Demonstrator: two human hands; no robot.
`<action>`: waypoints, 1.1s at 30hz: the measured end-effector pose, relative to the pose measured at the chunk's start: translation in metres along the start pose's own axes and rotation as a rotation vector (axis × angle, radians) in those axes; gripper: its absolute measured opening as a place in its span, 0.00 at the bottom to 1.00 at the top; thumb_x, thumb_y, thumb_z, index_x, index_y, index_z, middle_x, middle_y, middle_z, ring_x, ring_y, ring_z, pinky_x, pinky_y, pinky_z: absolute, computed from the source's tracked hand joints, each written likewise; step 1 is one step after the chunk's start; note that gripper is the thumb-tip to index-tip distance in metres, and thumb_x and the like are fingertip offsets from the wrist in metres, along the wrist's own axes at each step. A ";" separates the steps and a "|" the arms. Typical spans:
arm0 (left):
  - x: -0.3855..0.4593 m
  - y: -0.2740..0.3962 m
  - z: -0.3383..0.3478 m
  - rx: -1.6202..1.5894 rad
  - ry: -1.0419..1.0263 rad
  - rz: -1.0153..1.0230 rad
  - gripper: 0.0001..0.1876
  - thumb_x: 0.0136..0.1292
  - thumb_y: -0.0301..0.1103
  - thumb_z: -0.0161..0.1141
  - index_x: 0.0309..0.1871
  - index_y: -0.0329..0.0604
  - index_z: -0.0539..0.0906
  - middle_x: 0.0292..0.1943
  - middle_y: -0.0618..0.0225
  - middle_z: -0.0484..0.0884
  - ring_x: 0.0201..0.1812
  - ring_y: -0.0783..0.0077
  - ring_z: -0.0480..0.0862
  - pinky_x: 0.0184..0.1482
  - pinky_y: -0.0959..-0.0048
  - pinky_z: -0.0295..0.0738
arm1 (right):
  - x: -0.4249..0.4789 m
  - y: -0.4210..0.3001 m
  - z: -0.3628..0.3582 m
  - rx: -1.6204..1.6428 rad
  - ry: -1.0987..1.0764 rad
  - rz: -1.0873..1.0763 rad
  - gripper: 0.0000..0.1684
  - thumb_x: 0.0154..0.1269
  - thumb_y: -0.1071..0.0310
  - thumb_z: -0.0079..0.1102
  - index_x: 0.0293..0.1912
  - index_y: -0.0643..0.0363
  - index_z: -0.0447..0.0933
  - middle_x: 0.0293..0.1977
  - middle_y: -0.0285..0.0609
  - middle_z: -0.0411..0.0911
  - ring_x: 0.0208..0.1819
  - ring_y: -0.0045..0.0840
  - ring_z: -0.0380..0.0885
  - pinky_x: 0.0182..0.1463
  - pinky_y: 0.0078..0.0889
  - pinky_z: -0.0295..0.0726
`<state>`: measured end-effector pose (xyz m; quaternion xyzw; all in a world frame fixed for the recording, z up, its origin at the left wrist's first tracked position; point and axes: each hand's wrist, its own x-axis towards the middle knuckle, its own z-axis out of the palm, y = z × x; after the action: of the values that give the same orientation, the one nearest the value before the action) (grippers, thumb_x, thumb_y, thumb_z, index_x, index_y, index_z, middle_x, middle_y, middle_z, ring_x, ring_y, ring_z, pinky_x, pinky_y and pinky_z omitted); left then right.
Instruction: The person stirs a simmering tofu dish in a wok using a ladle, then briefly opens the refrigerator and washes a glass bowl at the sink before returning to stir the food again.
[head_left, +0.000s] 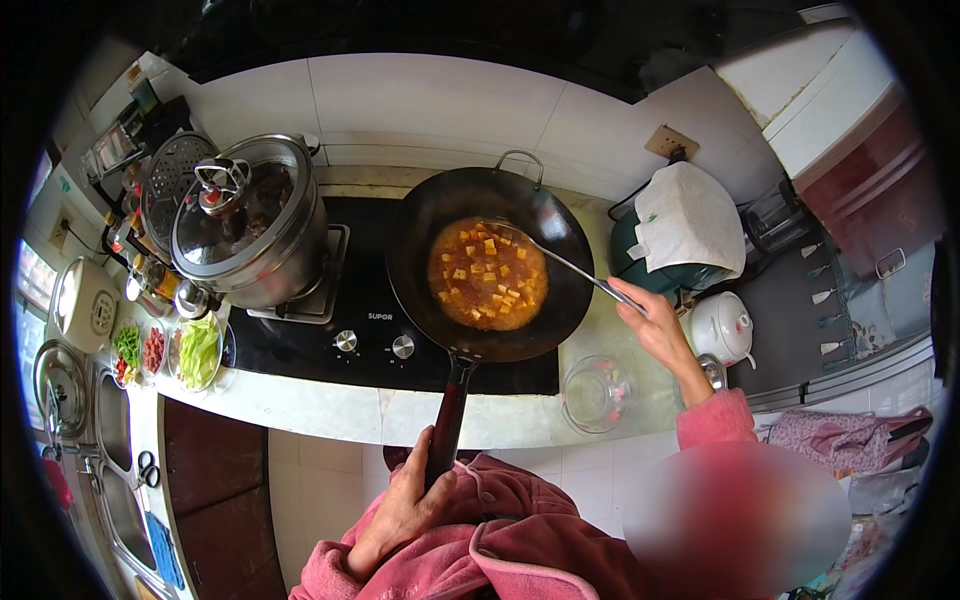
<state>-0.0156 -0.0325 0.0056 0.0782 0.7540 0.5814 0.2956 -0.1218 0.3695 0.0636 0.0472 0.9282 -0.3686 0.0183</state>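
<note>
My left hand (409, 499) is closed around the dark handle (450, 420) of a wok (495, 349) on the gas hob (300, 349). Cubes of tofu lie in a reddish-orange sauce (487, 274) in the wok. In my right hand (651, 322) is the handle of a metal ladle or spatula (574, 268); its far end dips into the sauce at the upper edge, so its shape is hidden. An empty clear glass bowl (598, 395) rests on the counter, below and left of my right hand.
A lidded steel pot (289, 259) occupies the left burner. Plates of sliced green vegetable (199, 351), diced red meat (154, 349) and chopped greens (126, 343) stand at left. A cloth-covered appliance (688, 217) and white lidded pot (718, 326) are at right.
</note>
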 end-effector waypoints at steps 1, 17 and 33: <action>0.000 0.000 0.000 -0.001 -0.001 -0.001 0.38 0.71 0.36 0.55 0.77 0.32 0.50 0.58 0.46 0.78 0.58 0.59 0.78 0.59 0.69 0.72 | 0.001 -0.001 0.001 -0.004 0.002 -0.007 0.25 0.68 0.74 0.56 0.64 0.64 0.72 0.54 0.43 0.81 0.50 0.19 0.77 0.57 0.22 0.72; 0.000 0.007 0.000 -0.030 -0.018 -0.020 0.37 0.71 0.36 0.55 0.76 0.31 0.50 0.60 0.44 0.76 0.62 0.56 0.76 0.66 0.67 0.66 | 0.023 0.021 0.030 -0.278 0.085 0.038 0.17 0.67 0.69 0.52 0.55 0.60 0.75 0.41 0.60 0.81 0.46 0.55 0.80 0.48 0.50 0.77; -0.002 0.013 -0.003 -0.035 -0.015 -0.032 0.38 0.70 0.38 0.55 0.76 0.31 0.52 0.62 0.42 0.75 0.64 0.54 0.75 0.66 0.66 0.65 | 0.001 0.004 -0.027 0.064 -0.259 0.356 0.32 0.64 0.71 0.55 0.67 0.66 0.67 0.31 0.44 0.79 0.27 0.23 0.75 0.29 0.28 0.74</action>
<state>-0.0185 -0.0321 0.0188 0.0654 0.7426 0.5890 0.3120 -0.1226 0.3910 0.0803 0.1632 0.8829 -0.3917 0.2009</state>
